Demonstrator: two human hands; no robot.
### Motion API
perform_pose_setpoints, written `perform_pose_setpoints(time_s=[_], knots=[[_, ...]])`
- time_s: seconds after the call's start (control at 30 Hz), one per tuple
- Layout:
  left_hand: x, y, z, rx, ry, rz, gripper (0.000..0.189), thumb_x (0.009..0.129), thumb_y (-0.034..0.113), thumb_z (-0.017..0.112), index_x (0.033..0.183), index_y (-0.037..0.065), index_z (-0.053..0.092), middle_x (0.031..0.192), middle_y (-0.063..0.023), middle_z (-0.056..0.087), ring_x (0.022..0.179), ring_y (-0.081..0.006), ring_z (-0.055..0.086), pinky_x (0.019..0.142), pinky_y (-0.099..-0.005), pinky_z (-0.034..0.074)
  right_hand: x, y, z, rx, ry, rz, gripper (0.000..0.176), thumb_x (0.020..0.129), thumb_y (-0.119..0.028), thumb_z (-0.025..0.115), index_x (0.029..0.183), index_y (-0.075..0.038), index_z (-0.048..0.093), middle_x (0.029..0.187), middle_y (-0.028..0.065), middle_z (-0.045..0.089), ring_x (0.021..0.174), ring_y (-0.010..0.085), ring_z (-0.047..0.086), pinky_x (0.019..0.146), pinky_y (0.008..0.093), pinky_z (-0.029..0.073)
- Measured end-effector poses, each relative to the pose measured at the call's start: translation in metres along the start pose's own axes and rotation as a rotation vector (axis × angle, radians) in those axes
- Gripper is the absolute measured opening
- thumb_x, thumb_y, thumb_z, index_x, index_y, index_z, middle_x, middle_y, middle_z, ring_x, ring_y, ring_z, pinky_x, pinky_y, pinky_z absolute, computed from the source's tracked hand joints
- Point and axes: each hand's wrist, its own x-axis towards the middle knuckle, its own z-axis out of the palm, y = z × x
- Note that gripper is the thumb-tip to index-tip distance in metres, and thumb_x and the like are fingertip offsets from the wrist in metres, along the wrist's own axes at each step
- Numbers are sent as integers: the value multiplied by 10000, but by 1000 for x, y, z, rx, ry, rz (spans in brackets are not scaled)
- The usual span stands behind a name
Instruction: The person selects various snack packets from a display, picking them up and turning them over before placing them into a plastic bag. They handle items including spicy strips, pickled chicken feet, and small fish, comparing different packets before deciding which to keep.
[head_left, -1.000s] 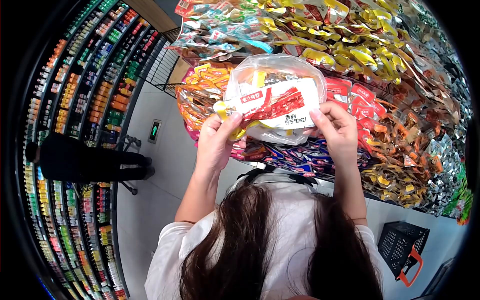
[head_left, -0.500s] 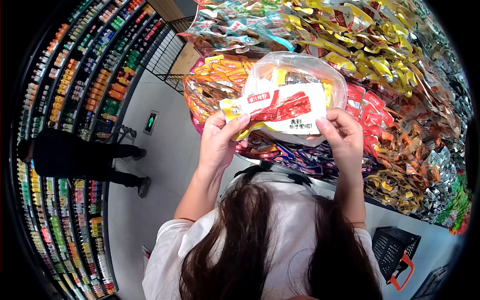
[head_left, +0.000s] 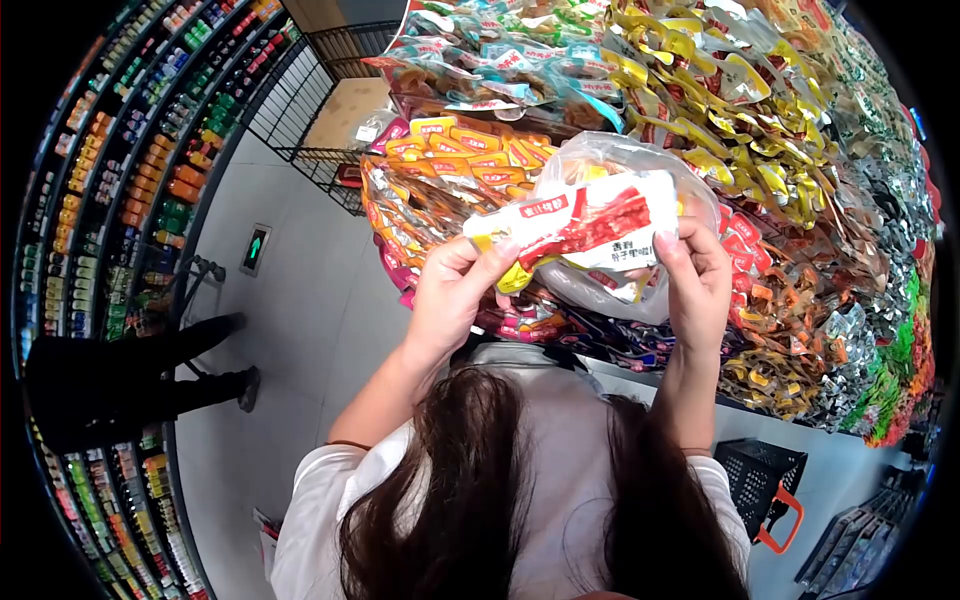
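A white, red and yellow snack packet [head_left: 590, 222] is stretched between my two hands, its printed face toward me. My left hand [head_left: 458, 285] pinches its left end between thumb and fingers. At the right end, my right hand [head_left: 695, 275] grips the corner the same way. Behind and under the packet is a clear plastic bag [head_left: 625, 150] with items inside; what bears it is hidden. Orange snack packets [head_left: 425, 205] lie to the left of the bag, and red packets [head_left: 742, 245] to its right.
Piled packets [head_left: 730, 110] fill the display ahead. A wire basket [head_left: 310, 100] hangs at its left end. A person in dark clothes [head_left: 100, 385] is at the left by bottle shelves [head_left: 140, 190]. A black basket with an orange handle [head_left: 762, 480] is at the lower right.
The packet, both hands and the bag appear slightly further right and lower in the view, with the packet tilted a little more. The person at the left appears lower in the view.
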Motion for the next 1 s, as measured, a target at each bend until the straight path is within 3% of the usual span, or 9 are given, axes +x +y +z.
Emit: perform_pose_setpoints(time_s=[0.2, 0.27, 0.37, 0.53, 0.77, 0.8, 0.9, 0.93, 1.0], knots=[[17, 13, -1, 240, -147, -22, 216, 857, 111, 602, 1039, -5, 620, 885, -49, 588, 713, -56, 519, 524, -193, 438, 6, 3, 18, -127, 236, -75, 241, 811, -74, 638, 1029, 13, 582, 911, 54, 633, 813, 101, 592, 740, 241, 466], [30, 2, -8, 365, -190, 322, 301, 798, 56, 652, 1096, 69, 615, 1017, -76, 546, 755, -78, 493, 551, -197, 446, 10, -2, 6, -105, 307, -179, 185, 830, -64, 610, 990, 23, 581, 895, 76, 634, 791, 131, 615, 726, 269, 489], [41, 11, -14, 769, -216, 484, 462, 748, 21, 674, 1187, 130, 574, 1216, -81, 416, 806, -81, 482, 573, -181, 457, 16, -12, -17, -53, 582, -328, 178, 838, -57, 601, 1000, 14, 581, 918, 73, 626, 791, 110, 603, 717, 252, 483], [61, 8, -20, 679, -368, 341, 468, 770, 105, 681, 1219, 154, 559, 1384, -208, 287, 881, -102, 520, 639, -197, 468, 6, -17, -19, -396, 575, -179, 219, 816, -84, 622, 1003, 22, 578, 892, 52, 624, 770, 87, 575, 713, 225, 442], [86, -7, -26, 393, -448, 225, 542, 786, 2, 603, 1301, 13, 435, 1375, -159, 343, 1064, -99, 465, 754, -186, 430, 24, 2, 9, -346, 435, -21, 422, 796, -29, 611, 1186, -6, 451, 1002, 64, 578, 876, 101, 552, 771, 238, 440], [90, -7, -27, 279, -473, 272, 563, 769, -65, 546, 1305, -49, 374, 1381, -180, 328, 832, -113, 607, 599, -185, 495, 29, 3, 11, -346, 375, -13, 458, 800, -9, 595, 1222, -16, 416, 1010, 60, 567, 902, 98, 541, 788, 235, 433], [96, -3, -24, 51, -489, 316, 581, 770, -103, 496, 1326, -51, 333, 1417, -146, 270, 782, -108, 613, 588, -184, 507, 35, 6, 7, -518, 356, -17, 557, 763, -27, 622, 1265, -27, 381, 1121, 110, 510, 1006, 130, 497, 850, 269, 410], [97, 5, -26, 45, -558, 270, 607, 761, -162, 421, 1344, -49, 301, 1447, -114, 181, 1306, -206, 287, 1042, -322, 326, 36, 8, 5, -520, 355, -14, 557, 763, -27, 622, 1265, -27, 381, 1121, 110, 510, 1006, 130, 497, 850, 269, 410], [99, 11, -23, 6, -564, 276, 608, 757, -159, 424, 1343, -45, 309, 1436, -110, 195, 1301, -205, 294, 1039, -317, 328, 38, 10, 4, -685, 389, -117, 608, 722, -64, 677, 1262, -38, 398, 1164, 145, 480, 1055, 198, 483, 877, 319, 403]])
